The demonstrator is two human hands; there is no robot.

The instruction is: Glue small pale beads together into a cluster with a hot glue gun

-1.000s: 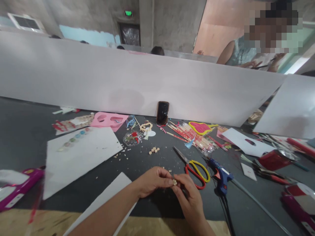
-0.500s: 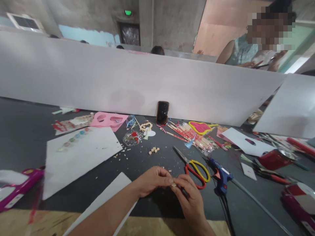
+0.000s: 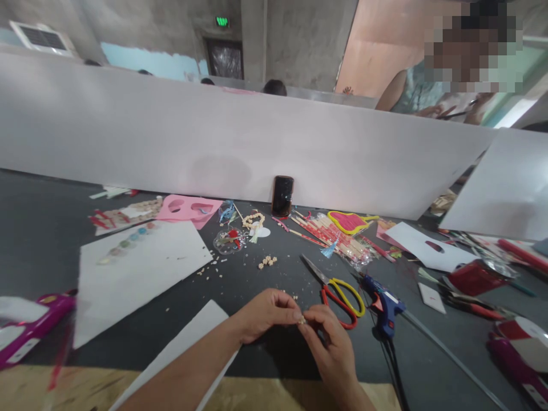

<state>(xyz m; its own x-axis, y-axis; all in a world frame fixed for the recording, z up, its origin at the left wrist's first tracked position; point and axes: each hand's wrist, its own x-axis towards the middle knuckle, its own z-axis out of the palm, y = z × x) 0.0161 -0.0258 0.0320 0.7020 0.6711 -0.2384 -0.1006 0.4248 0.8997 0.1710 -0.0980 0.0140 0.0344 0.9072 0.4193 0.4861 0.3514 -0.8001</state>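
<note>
My left hand [image 3: 269, 314] and my right hand [image 3: 329, 338] meet fingertip to fingertip above the dark table. Pinched between them is a small cluster of pale beads [image 3: 302, 321], partly covered by the fingers. Both hands are closed on it. Just beyond them, a few loose beads [image 3: 295, 297] lie on the table, and a little pile of pale bead clusters [image 3: 268, 262] sits farther back. Scissors [image 3: 336, 291] with red and yellow handles rest right of my hands, blades pointing away. Beside these lies a blue glue gun [image 3: 387, 311] with a glue stick in its back.
A phone [image 3: 283, 196] leans on the white divider [image 3: 240, 137]. White sheets [image 3: 141, 268] and pink foam [image 3: 188, 208] lie left; wrapped red-and-wood sticks [image 3: 338, 237] and a red can [image 3: 479, 278] are right. Purple tools [image 3: 38, 325] flank both sides. Beyond the divider stands a person [image 3: 411, 91].
The fingers of my right hand have shifted slightly around the bead cluster. Otherwise both hands and the things on the table stay nearly where they were.
</note>
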